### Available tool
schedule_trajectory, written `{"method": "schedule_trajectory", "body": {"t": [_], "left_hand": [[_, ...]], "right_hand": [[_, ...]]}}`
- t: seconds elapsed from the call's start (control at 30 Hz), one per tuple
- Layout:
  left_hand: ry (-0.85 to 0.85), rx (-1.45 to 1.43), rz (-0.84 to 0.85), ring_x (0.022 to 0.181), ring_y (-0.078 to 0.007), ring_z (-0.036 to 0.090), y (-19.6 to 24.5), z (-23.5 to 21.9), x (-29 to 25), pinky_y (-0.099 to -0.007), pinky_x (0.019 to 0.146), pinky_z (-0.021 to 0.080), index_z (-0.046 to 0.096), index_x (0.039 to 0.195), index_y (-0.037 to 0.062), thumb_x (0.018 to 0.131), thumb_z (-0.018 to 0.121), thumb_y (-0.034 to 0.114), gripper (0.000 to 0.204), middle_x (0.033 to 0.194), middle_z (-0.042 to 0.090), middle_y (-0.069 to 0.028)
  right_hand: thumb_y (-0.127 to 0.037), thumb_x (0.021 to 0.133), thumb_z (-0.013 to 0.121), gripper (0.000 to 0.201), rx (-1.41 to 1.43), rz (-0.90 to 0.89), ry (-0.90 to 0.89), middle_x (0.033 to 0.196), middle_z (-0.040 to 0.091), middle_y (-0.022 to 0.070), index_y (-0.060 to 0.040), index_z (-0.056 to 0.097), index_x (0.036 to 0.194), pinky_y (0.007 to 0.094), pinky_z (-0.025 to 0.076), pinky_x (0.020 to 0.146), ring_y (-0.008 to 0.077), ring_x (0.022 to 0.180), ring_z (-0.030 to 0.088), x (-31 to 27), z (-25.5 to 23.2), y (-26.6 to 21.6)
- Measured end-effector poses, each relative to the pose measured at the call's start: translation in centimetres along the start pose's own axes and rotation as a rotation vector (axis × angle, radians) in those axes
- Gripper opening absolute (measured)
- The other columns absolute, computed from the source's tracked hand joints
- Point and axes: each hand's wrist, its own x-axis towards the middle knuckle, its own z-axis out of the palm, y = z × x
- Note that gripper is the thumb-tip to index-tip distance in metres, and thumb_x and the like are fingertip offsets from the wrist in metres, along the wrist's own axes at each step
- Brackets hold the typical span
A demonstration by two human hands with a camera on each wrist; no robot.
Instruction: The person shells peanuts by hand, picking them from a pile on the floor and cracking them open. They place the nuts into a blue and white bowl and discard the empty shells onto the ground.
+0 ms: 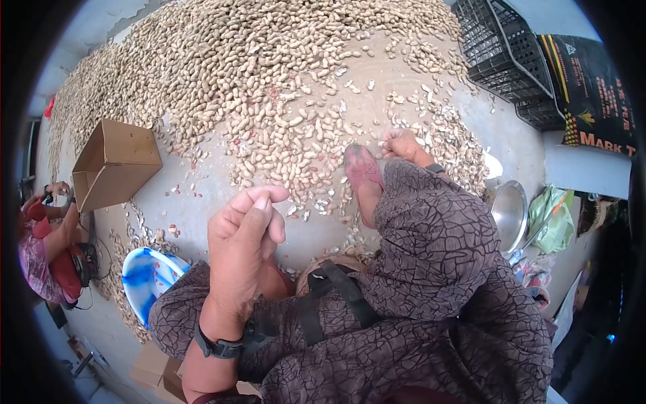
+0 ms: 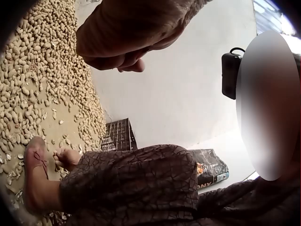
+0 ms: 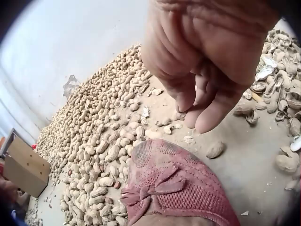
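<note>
In the head view my left hand (image 1: 245,229) is raised over the lap, its thumb pressed against the bent index finger and the other fingers curled. No object shows between them; in the left wrist view the back of this hand (image 2: 136,33) hides the fingertips. My right hand (image 1: 404,145) is low beside a red mesh shoe (image 1: 363,165), near the floor. The right wrist view has its fingers bent downward with the tips close together. A small tan bit (image 3: 178,115) shows at those tips; I cannot tell whether it is held. A single peanut (image 3: 216,149) lies just below.
A large heap of unshelled peanuts (image 1: 222,74) spreads ahead, with broken shells (image 1: 451,138) at the right. Around stand a cardboard box (image 1: 128,158), a blue-white basin (image 1: 145,279), a metal bowl (image 1: 509,212) and black crates (image 1: 501,54). Another person (image 1: 50,249) sits at the left.
</note>
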Motion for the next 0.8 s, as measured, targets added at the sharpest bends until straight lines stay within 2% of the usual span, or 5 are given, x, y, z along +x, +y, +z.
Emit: {"method": "schedule_trajectory", "body": {"t": [0.2, 0.37, 0.6, 0.67, 0.8], "left_hand": [[-0.018, 0.026, -0.097, 0.039, -0.0020, 0.027, -0.2, 1.5, 1.2, -0.0161, 0.040, 0.026, 0.055, 0.097, -0.0025, 0.090, 0.042, 0.014, 0.021, 0.056, 0.048, 0.0006], [-0.044, -0.007, -0.131, 0.044, -0.0006, 0.031, -0.6, 2.1, 2.0, -0.0154, 0.039, 0.021, 0.056, 0.098, -0.0013, 0.089, 0.044, 0.013, 0.021, 0.058, 0.050, 0.0012], [-0.016, 0.015, -0.210, 0.046, -0.0012, 0.034, -1.2, 2.3, 2.7, -0.0155, 0.042, 0.025, 0.057, 0.097, -0.0003, 0.089, 0.044, 0.013, 0.020, 0.059, 0.050, 0.0021], [-0.001, 0.024, -0.208, 0.041, -0.0020, 0.028, -1.4, 2.5, 2.9, -0.0159, 0.038, 0.021, 0.054, 0.097, -0.0045, 0.090, 0.042, 0.012, 0.022, 0.056, 0.049, -0.0003], [0.000, 0.032, -0.237, 0.041, -0.0020, 0.028, -1.1, 2.6, 3.4, -0.0159, 0.038, 0.021, 0.054, 0.097, -0.0045, 0.090, 0.042, 0.012, 0.022, 0.056, 0.049, -0.0002]], "right_hand": [[-0.001, 0.075, 0.056, 0.004, -0.204, -0.027, 0.051, 0.063, 0.061, 0.0127, 0.0025, 0.058, 0.074, 0.0256, 0.047, 0.044, 0.0159, 0.045, 0.058, 3.3, 1.3, 3.6], [-0.018, 0.070, 0.053, 0.015, -0.475, -0.231, 0.116, 0.065, 0.060, 0.0125, -0.0047, 0.060, 0.068, 0.0324, 0.047, 0.060, 0.0224, 0.059, 0.060, 4.2, 2.1, 5.5], [-0.019, 0.067, 0.054, 0.011, -0.516, -0.223, -0.012, 0.065, 0.058, 0.0116, -0.0101, 0.060, 0.067, 0.0347, 0.044, 0.060, 0.0259, 0.061, 0.056, 3.6, 1.9, 5.1], [-0.019, 0.069, 0.054, 0.012, -0.676, -0.418, -0.068, 0.062, 0.055, 0.0114, -0.0089, 0.058, 0.067, 0.0349, 0.043, 0.058, 0.0246, 0.058, 0.053, 3.3, 1.6, 5.0], [-0.015, 0.071, 0.053, 0.009, -0.608, -0.572, -0.070, 0.062, 0.054, 0.0116, -0.0065, 0.056, 0.068, 0.0347, 0.042, 0.056, 0.0251, 0.056, 0.052, 2.8, 1.6, 5.2]]}}
